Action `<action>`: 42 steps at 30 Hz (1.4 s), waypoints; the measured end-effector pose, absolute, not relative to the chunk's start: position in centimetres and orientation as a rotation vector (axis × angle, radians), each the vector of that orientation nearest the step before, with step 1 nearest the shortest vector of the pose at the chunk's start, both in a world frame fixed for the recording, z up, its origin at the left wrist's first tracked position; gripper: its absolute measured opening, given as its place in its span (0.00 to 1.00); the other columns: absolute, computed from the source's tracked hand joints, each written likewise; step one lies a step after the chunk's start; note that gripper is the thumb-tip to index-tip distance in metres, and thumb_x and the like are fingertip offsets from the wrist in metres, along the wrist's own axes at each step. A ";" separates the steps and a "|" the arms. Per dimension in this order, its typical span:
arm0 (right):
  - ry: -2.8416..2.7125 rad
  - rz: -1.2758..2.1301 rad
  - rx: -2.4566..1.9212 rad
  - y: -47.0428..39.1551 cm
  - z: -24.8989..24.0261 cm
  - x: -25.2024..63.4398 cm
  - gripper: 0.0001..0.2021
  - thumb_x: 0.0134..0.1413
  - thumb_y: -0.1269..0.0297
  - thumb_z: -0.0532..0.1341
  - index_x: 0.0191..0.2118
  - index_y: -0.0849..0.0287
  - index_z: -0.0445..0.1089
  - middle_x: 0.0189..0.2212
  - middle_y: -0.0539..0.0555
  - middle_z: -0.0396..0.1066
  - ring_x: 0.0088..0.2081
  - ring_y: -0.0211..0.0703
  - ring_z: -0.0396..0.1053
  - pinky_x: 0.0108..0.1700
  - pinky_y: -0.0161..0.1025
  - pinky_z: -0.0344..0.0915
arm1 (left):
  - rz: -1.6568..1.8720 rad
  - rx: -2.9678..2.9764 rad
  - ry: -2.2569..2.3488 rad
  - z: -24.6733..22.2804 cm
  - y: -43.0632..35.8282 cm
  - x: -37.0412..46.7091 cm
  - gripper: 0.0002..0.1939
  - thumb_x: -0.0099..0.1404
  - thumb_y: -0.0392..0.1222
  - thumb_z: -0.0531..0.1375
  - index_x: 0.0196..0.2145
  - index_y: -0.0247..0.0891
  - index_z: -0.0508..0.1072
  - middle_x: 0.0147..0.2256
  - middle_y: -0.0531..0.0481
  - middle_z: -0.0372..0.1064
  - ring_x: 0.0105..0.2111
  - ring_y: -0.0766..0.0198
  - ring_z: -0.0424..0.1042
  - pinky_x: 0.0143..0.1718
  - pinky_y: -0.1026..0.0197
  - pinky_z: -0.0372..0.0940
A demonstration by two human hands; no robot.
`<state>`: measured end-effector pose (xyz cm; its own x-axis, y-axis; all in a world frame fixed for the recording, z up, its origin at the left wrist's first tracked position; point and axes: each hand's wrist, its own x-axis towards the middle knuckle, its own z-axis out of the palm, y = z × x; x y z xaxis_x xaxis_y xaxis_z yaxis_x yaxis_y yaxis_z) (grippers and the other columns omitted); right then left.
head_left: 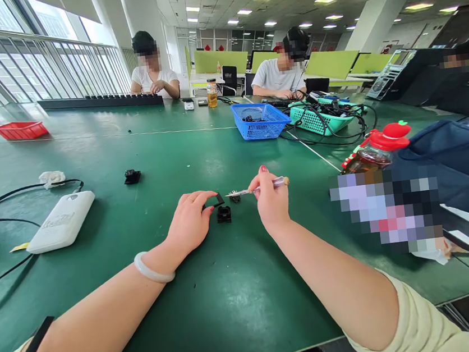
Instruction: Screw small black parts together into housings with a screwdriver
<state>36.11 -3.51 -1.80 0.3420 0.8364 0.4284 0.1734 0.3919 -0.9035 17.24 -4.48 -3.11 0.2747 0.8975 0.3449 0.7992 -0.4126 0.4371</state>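
My left hand [189, 218], with a pale bangle on its wrist, pinches a small black plastic part [219, 198] between thumb and fingertips. My right hand [272, 201] is closed round a screwdriver [281, 182] with a clear handle. Its thin shaft points left, the tip close to the black part; whether they touch I cannot tell. Just under the shaft lies a small dark piece [235, 199], partly hidden. A small black open-topped block [224, 215] rests on the green table [230, 289] right below my left fingertips.
Another small black part [132, 177] lies farther left, near a white power bank [62, 221] with cables. Ahead stand a blue basket [260, 122] and a green basket [317, 119] of cables. A red-lidded bottle [383, 145] and dark bag [454, 168] are at right. Two people sit opposite.
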 end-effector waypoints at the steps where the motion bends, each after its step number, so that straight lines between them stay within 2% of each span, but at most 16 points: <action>1: -1.173 0.527 -1.140 -3.4 -1.8 36.3 0.28 0.62 0.45 0.51 0.15 0.54 0.62 0.13 0.48 0.58 0.19 0.37 0.58 0.28 0.38 0.60 | 0.817 2.353 1.646 -3.2 -4.4 17.2 0.19 0.68 0.39 0.51 0.54 0.42 0.72 0.52 0.42 0.71 0.55 0.48 0.66 0.59 0.43 0.61; 7: -1.267 0.255 -1.352 -2.4 -2.4 37.2 0.29 0.64 0.44 0.48 0.16 0.54 0.62 0.15 0.50 0.64 0.21 0.41 0.63 0.27 0.38 0.56 | 0.651 2.330 1.801 -3.5 -4.5 17.0 0.21 0.67 0.43 0.53 0.54 0.43 0.75 0.49 0.42 0.68 0.49 0.48 0.69 0.55 0.46 0.65; 12: -1.336 0.327 -1.380 -1.5 -3.3 37.5 0.28 0.64 0.44 0.48 0.17 0.54 0.64 0.13 0.49 0.62 0.19 0.40 0.62 0.26 0.37 0.56 | 0.514 2.310 1.834 -3.1 -4.7 17.2 0.20 0.63 0.43 0.55 0.50 0.41 0.78 0.49 0.41 0.67 0.47 0.47 0.71 0.54 0.44 0.66; 16: -1.344 0.423 -1.368 -1.5 -3.4 37.2 0.30 0.63 0.42 0.49 0.17 0.55 0.65 0.14 0.49 0.63 0.20 0.40 0.63 0.27 0.37 0.58 | 0.609 2.373 1.706 -3.1 -4.9 17.3 0.24 0.59 0.41 0.57 0.54 0.40 0.74 0.54 0.40 0.66 0.56 0.43 0.65 0.60 0.41 0.61; 20: -1.369 0.514 -1.289 -2.2 -2.9 36.3 0.31 0.59 0.37 0.51 0.14 0.55 0.64 0.14 0.50 0.65 0.21 0.39 0.64 0.28 0.37 0.60 | 0.716 2.436 1.381 -3.6 -5.1 17.3 0.30 0.64 0.46 0.57 0.63 0.40 0.65 0.63 0.40 0.59 0.65 0.46 0.56 0.66 0.42 0.54; 22: -1.411 0.590 -1.213 -2.7 -2.7 35.8 0.32 0.58 0.36 0.52 0.14 0.55 0.64 0.14 0.50 0.65 0.20 0.38 0.64 0.28 0.37 0.61 | 0.697 2.432 1.302 -3.9 -5.1 17.2 0.30 0.66 0.51 0.57 0.64 0.41 0.63 0.65 0.40 0.57 0.65 0.46 0.56 0.66 0.42 0.53; 24: -1.448 0.653 -1.151 -3.1 -2.6 35.4 0.31 0.58 0.37 0.52 0.14 0.55 0.64 0.14 0.49 0.64 0.20 0.37 0.63 0.27 0.36 0.61 | 0.665 2.446 1.250 -4.1 -5.0 17.2 0.29 0.68 0.54 0.56 0.62 0.41 0.64 0.65 0.40 0.58 0.65 0.47 0.57 0.66 0.42 0.54; 27: -1.460 0.675 -1.100 -3.4 -2.5 35.3 0.31 0.59 0.39 0.52 0.14 0.56 0.64 0.13 0.49 0.62 0.19 0.37 0.62 0.27 0.36 0.61 | 0.601 2.495 1.190 -4.2 -4.8 17.2 0.24 0.70 0.53 0.54 0.58 0.40 0.68 0.60 0.41 0.66 0.62 0.48 0.62 0.65 0.42 0.55; 30: -1.399 0.667 -1.112 -3.3 -2.5 35.6 0.31 0.59 0.39 0.53 0.14 0.56 0.63 0.13 0.49 0.61 0.20 0.37 0.63 0.28 0.36 0.61 | 0.538 2.503 1.214 -4.1 -4.7 17.3 0.24 0.70 0.52 0.53 0.58 0.39 0.69 0.58 0.41 0.68 0.60 0.48 0.64 0.64 0.41 0.56; 38: -1.288 0.663 -1.157 -2.7 -2.5 36.2 0.30 0.60 0.39 0.51 0.16 0.56 0.64 0.13 0.48 0.59 0.18 0.36 0.58 0.24 0.36 0.57 | 0.466 2.379 1.352 -3.7 -4.0 15.7 0.27 0.70 0.54 0.48 0.60 0.39 0.69 0.63 0.42 0.62 0.63 0.51 0.60 0.66 0.46 0.54; 42: -1.285 0.681 -1.158 -2.9 -2.4 36.0 0.31 0.59 0.38 0.52 0.15 0.56 0.64 0.12 0.47 0.55 0.17 0.35 0.55 0.23 0.36 0.55 | 0.452 2.332 1.586 -4.1 -2.2 12.7 0.28 0.69 0.54 0.48 0.59 0.38 0.70 0.64 0.41 0.60 0.64 0.50 0.59 0.67 0.46 0.52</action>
